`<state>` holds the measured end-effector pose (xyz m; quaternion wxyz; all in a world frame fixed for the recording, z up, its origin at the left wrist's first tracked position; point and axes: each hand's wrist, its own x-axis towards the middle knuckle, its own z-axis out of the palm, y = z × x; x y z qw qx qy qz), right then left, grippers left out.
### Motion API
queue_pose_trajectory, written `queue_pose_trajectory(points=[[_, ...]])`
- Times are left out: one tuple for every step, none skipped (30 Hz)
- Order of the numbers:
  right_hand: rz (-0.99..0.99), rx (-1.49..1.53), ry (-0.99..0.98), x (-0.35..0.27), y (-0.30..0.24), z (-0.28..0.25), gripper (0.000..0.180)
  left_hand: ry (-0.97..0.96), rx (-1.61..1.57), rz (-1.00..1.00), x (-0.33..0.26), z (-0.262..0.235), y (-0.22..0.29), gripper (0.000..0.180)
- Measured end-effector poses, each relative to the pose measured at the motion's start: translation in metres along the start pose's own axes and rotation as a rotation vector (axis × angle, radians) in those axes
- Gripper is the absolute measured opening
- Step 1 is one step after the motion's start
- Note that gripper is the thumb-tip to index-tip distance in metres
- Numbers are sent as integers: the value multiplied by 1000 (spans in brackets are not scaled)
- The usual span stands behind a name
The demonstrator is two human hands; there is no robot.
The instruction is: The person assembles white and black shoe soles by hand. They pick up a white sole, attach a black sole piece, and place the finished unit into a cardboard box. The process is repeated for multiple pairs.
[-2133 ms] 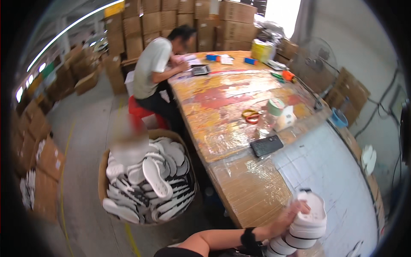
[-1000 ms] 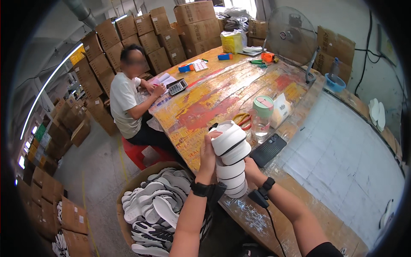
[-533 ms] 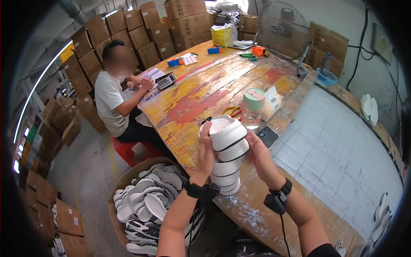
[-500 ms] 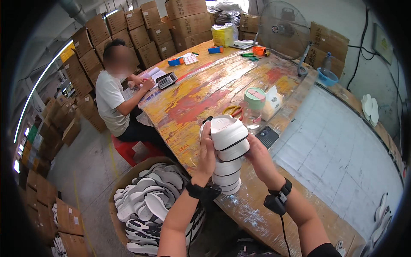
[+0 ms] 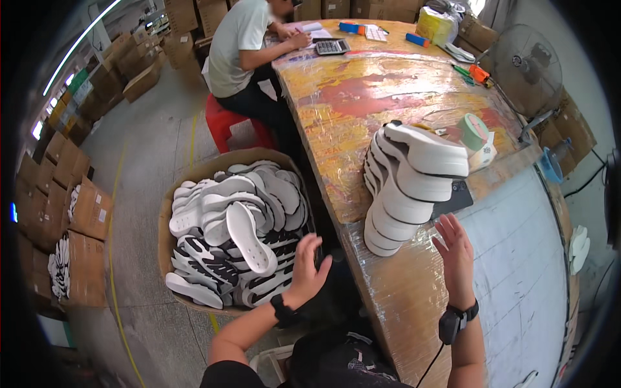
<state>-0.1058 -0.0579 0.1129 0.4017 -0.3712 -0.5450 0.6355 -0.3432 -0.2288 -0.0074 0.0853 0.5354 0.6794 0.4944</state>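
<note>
A tall stack of white shoe soles (image 5: 404,200) stands on the near edge of the table (image 5: 362,84), its layers parted by dark lines. My right hand (image 5: 457,258) hovers just to the right of the stack's lower part, fingers spread and holding nothing. Off to the left, my left hand (image 5: 306,275) is empty with its fingers apart, by the right rim of a big carton (image 5: 164,226). Loose soles, white, grey and black-and-white, fill that carton. One white sole (image 5: 249,239) lies on top, close to my left hand.
Behind the stack are a phone (image 5: 458,196) and a jar with a green lid (image 5: 474,131). A person (image 5: 236,48) sits on a red stool (image 5: 223,126) at the far left, near a calculator (image 5: 332,46). A fan (image 5: 527,68) stands at the far right.
Both hands have let go of the stack, which now stands on the table by itself. My left hand has moved toward the carton. The view has swung left and downward.
</note>
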Motion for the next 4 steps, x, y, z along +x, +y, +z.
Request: queue_pose_trajectory(points=[[26,-14,9,-8,7,-10,48,-166,80,-34,-20,-2,-13,49],[55,-18,1,-16,14,-18,49,-314,222,30,-30,-4,-23,50],[88,-23,-3,-25,21,-26,49,-468,358,94,-39,-5,-31,52],[120,-29,-6,-33,28,-34,50,-624,490,162,-44,-3,-40,53]])
